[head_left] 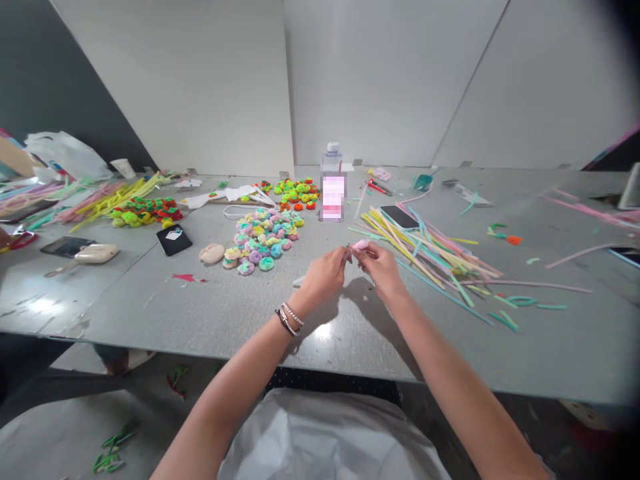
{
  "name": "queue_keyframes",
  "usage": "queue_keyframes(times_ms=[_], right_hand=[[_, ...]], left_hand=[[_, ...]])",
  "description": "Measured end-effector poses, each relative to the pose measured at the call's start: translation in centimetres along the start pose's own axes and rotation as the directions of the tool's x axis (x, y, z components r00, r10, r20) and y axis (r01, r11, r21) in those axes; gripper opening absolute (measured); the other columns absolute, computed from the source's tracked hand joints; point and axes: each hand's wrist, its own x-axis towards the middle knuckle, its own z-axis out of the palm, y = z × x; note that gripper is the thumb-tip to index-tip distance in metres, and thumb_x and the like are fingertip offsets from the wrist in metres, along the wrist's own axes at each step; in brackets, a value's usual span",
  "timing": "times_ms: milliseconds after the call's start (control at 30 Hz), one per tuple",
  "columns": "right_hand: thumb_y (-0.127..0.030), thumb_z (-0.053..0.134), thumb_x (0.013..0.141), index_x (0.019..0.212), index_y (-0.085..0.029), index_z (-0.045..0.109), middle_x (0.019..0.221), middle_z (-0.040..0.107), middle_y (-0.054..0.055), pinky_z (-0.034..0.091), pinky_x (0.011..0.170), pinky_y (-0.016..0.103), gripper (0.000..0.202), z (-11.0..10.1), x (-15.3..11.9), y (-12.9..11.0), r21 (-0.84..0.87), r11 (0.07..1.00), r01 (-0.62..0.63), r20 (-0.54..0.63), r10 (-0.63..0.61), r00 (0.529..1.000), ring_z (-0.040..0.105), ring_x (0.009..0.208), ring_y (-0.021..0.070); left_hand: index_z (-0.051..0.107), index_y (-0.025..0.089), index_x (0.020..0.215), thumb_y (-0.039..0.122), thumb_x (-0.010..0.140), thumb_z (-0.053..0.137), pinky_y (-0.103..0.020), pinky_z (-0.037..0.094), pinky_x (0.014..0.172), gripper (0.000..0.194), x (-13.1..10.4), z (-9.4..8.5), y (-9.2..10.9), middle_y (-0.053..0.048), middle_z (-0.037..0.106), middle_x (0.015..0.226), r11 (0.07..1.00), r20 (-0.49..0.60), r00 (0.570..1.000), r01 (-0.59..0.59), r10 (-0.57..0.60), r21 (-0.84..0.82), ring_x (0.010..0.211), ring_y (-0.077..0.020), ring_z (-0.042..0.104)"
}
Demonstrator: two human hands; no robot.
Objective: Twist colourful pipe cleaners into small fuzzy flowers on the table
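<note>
Both of my hands meet above the middle of the grey table. My right hand (pixel 384 270) pinches a small pink fuzzy pipe-cleaner piece (pixel 360 245). Close beside it, the fingers of my left hand (pixel 326 272) are pressed together; whatever they grip is too small to make out. To the left lies a heap of pastel pipe-cleaner puffs (pixel 263 237). Loose pastel pipe cleaners (pixel 435 250) are spread out to the right of my hands, with a phone (pixel 399 217) resting on them.
A clear bottle (pixel 332 160) stands behind my hands. Green and orange puffs (pixel 297 192) lie beside it. A black square item (pixel 174 239) and a beige round item (pixel 212 254) sit left. Pipe-cleaner scraps (pixel 520 301) litter the right. At far left, a person's hand is near red scissors (pixel 24 239).
</note>
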Motion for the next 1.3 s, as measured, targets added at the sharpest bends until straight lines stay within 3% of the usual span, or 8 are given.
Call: queue_keyframes(times_ms=[300, 500, 667, 900, 1067, 1300], right_hand=[[-0.055, 0.071, 0.064, 0.070, -0.021, 0.062, 0.064, 0.056, -0.001, 0.036, 0.051, 0.025, 0.035, 0.00, 0.07, 0.23, 0.014, 1.000, -0.024, -0.046, 0.025, 0.999, 0.044, 0.055, 0.0106], [-0.056, 0.068, 0.069, 0.086, -0.026, 0.070, 0.093, 0.065, 0.003, 0.037, 0.054, 0.025, 0.034, -0.19, -0.04, -0.15, -0.030, 0.997, 0.070, 0.017, -0.070, 0.997, 0.047, 0.062, 0.0116], [-0.051, 0.069, 0.071, 0.100, -0.030, 0.072, 0.099, 0.063, 0.002, 0.036, 0.054, 0.026, 0.036, -0.30, -0.06, -0.14, 0.004, 0.995, 0.102, 0.052, -0.102, 0.993, 0.045, 0.062, 0.0106], [-0.053, 0.067, 0.071, 0.104, -0.027, 0.071, 0.072, 0.057, 0.000, 0.033, 0.052, 0.025, 0.042, -0.19, -0.14, -0.07, 0.029, 0.999, 0.023, 0.061, -0.025, 0.998, 0.040, 0.056, 0.0099], [-0.053, 0.067, 0.071, 0.105, -0.025, 0.070, 0.063, 0.051, -0.002, 0.030, 0.050, 0.025, 0.044, -0.12, -0.35, -0.23, 0.031, 0.999, 0.008, 0.085, -0.011, 0.996, 0.036, 0.052, 0.0094], [-0.052, 0.068, 0.070, 0.081, -0.023, 0.067, 0.067, 0.056, -0.001, 0.033, 0.052, 0.025, 0.031, 0.15, -0.30, 0.39, 0.096, 0.995, -0.001, 0.079, -0.007, 0.997, 0.040, 0.053, 0.0098]], left_hand=[[0.048, 0.017, 0.112, 0.037, 0.097, 0.029, -0.024, 0.039, 0.062, 0.031, -0.34, -0.04, 0.48, -0.009, 0.065, 0.090, 1.000, -0.018, 1.000, 0.018, -0.018, 0.018, 0.075, -0.0163, 0.061], [0.047, 0.019, 0.100, 0.038, 0.097, 0.031, -0.023, 0.037, 0.061, 0.025, -0.14, -0.30, 0.24, -0.004, 0.063, 0.084, 0.994, -0.109, 0.993, 0.027, -0.039, -0.109, 0.069, -0.0129, 0.058], [0.048, 0.019, 0.097, 0.037, 0.097, 0.032, -0.022, 0.037, 0.062, 0.024, -0.11, -0.59, 0.29, -0.004, 0.062, 0.083, 0.990, -0.137, 0.990, 0.008, -0.027, -0.142, 0.069, -0.0123, 0.056], [0.053, 0.019, 0.104, 0.033, 0.097, 0.030, -0.022, 0.039, 0.065, 0.028, -0.22, -0.76, 0.46, -0.004, 0.064, 0.082, 0.984, -0.127, 0.991, 0.006, -0.028, -0.176, 0.069, -0.0120, 0.058], [0.057, 0.019, 0.105, 0.029, 0.097, 0.031, -0.022, 0.039, 0.065, 0.029, -0.23, -0.53, 0.35, -0.004, 0.067, 0.082, 0.987, -0.105, 0.994, 0.016, -0.033, -0.158, 0.069, -0.0124, 0.059], [0.058, 0.019, 0.103, 0.026, 0.095, 0.033, -0.023, 0.039, 0.063, 0.027, -0.22, -0.66, 0.06, -0.005, 0.067, 0.081, 0.998, -0.041, 0.999, 0.011, -0.013, -0.060, 0.068, -0.0146, 0.061]])
